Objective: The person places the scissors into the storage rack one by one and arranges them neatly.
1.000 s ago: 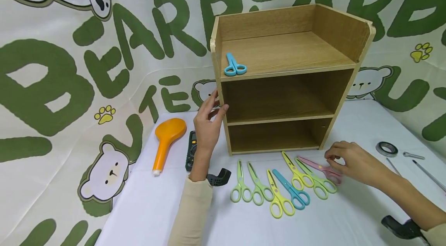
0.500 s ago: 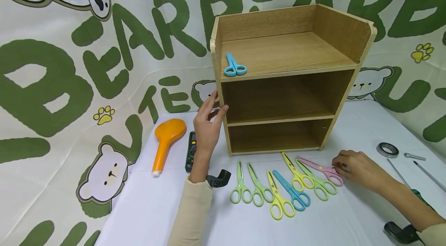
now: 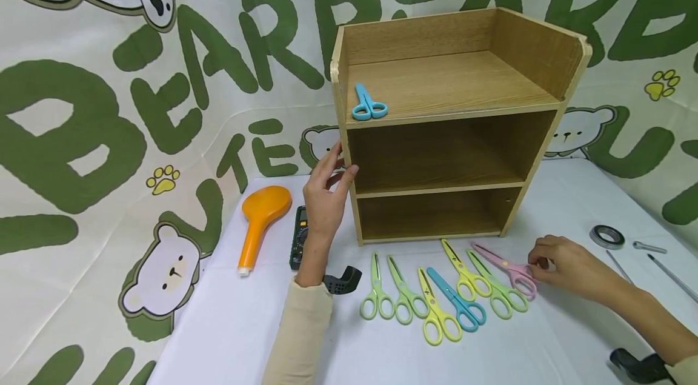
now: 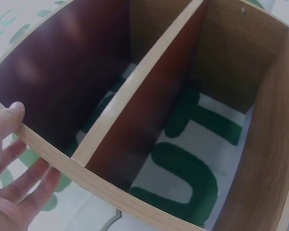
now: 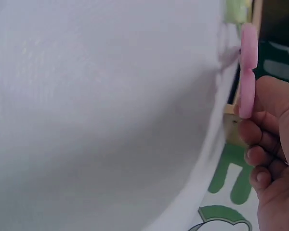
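My left hand (image 3: 325,197) grips the left side panel of the wooden shelf unit (image 3: 436,190). In the left wrist view, the thumb (image 4: 9,118) lies over the panel's edge and the other fingers are on its outer face. My right hand (image 3: 567,267) pinches a handle loop of the pink scissors (image 3: 504,264), whose blades point toward the shelf. The right wrist view shows the pink handle (image 5: 248,72) edge-on at the thumb and forefinger. Left of the pink pair lie green scissors (image 3: 498,288), yellow scissors (image 3: 466,276) and blue scissors (image 3: 458,300), among several pairs in a row.
Small blue scissors (image 3: 368,105) lie on the unit's top shelf. An orange paddle-shaped object (image 3: 262,221) and a black multimeter (image 3: 299,238) are at the left. Black tape (image 3: 607,236), a small metal piece (image 3: 649,247) and a thin rod (image 3: 673,279) lie at the right.
The right hand has come down and to the right, onto the pink scissors' handle. The pink and neighbouring green scissors have shifted slightly right. My left hand stays on the shelf.
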Motion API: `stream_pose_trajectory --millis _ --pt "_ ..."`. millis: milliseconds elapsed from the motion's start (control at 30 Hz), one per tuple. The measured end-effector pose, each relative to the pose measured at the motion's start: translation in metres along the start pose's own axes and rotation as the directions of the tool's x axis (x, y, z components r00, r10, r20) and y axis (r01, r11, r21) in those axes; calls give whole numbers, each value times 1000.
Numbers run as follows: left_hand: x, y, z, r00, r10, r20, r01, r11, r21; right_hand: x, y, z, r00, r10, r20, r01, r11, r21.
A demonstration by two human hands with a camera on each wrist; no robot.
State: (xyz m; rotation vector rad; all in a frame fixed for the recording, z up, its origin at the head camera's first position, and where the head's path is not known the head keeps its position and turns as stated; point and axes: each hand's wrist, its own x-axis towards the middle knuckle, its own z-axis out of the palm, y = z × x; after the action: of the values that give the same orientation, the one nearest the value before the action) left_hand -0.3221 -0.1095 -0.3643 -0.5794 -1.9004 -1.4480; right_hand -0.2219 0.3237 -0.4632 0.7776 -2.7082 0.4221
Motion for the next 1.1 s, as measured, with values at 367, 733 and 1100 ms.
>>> stream_pose_trajectory --millis 367,733,1100 --pt "0 34 -2 1000 5 -6 -5 1000 -13 -4 -40 -47 985 79 -153 -66 994 90" --pt "0 31 -2 999 46 -15 -46 999 -20 18 -90 -107 972 -4 -237 29 994 102" --pt "1 15 3 999 39 -23 -39 999 -9 71 -135 -164 961 27 -274 1 995 103"
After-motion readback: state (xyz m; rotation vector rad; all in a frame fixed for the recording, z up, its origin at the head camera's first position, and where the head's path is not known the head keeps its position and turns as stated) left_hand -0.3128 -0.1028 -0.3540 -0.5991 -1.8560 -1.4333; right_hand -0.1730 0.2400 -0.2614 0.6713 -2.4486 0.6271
